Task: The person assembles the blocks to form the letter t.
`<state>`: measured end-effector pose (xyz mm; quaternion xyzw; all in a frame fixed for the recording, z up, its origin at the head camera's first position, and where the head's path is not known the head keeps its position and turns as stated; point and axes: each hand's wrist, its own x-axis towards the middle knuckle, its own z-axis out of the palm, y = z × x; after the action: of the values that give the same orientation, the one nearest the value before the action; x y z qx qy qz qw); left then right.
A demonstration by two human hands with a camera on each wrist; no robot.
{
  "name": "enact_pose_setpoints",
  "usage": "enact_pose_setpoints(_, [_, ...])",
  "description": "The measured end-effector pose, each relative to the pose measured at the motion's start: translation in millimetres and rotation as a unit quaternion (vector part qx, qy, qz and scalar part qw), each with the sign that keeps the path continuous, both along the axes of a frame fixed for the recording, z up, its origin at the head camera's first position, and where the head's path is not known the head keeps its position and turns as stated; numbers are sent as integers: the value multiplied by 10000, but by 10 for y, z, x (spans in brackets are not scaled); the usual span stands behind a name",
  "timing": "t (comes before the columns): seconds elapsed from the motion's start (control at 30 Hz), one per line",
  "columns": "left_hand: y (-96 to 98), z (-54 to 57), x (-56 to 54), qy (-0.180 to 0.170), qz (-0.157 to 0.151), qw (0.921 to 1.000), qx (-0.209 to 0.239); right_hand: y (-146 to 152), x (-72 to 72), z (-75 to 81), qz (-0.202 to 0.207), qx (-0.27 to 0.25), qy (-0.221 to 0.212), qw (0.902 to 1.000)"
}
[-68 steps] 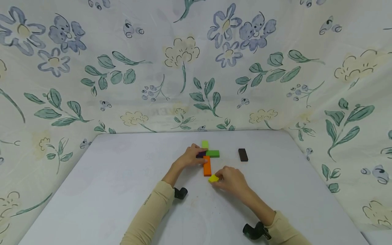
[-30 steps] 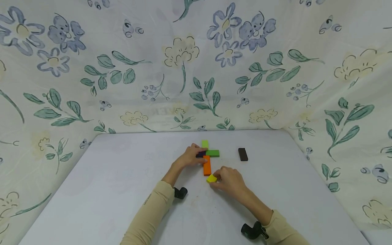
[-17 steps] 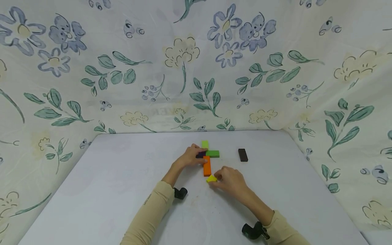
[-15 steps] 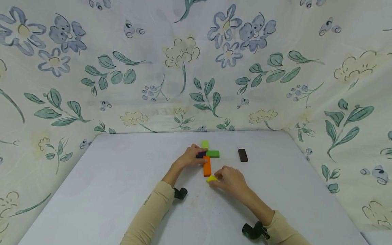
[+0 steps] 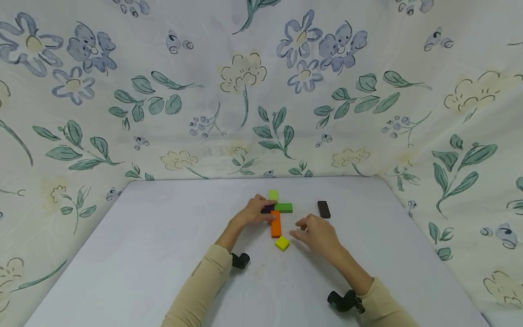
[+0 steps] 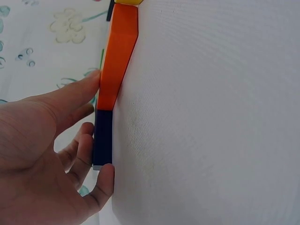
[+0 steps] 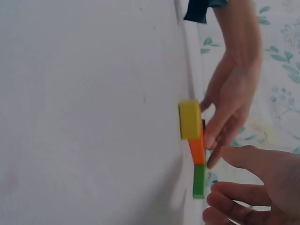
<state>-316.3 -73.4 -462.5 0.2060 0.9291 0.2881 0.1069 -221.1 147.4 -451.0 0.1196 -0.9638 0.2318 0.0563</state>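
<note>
My left hand (image 5: 256, 210) rests on the block arrangement. Its thumb touches the orange block (image 5: 276, 225), and its fingers lie over the dark purple block (image 5: 267, 209), partly covering it. In the left wrist view the fingers are loosely bent beside the dark blue-purple block (image 6: 103, 140). A lime block (image 5: 273, 195) and a green block (image 5: 283, 208) complete the cross-like group. A yellow block (image 5: 282, 243) lies turned at an angle by the near end of the orange one. To its right hovers my right hand (image 5: 318, 234), thumb and fingers apart, holding nothing.
A dark brown block (image 5: 323, 209) lies by itself at the right, beyond the right hand. The blocks are on a white table (image 5: 163, 272), backed by a floral cloth (image 5: 245, 113). A black camera mount sits on each wrist.
My right hand has let go of the yellow block and drawn back to the right. Earlier, it shifted that block slightly left. The left hand stays in place.
</note>
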Motion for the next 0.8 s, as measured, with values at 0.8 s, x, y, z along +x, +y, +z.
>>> enact_pose_setpoints(0.8, [-7, 7, 13, -40, 17, 10000, 35, 480, -334, 9, -598, -287, 152, 9977])
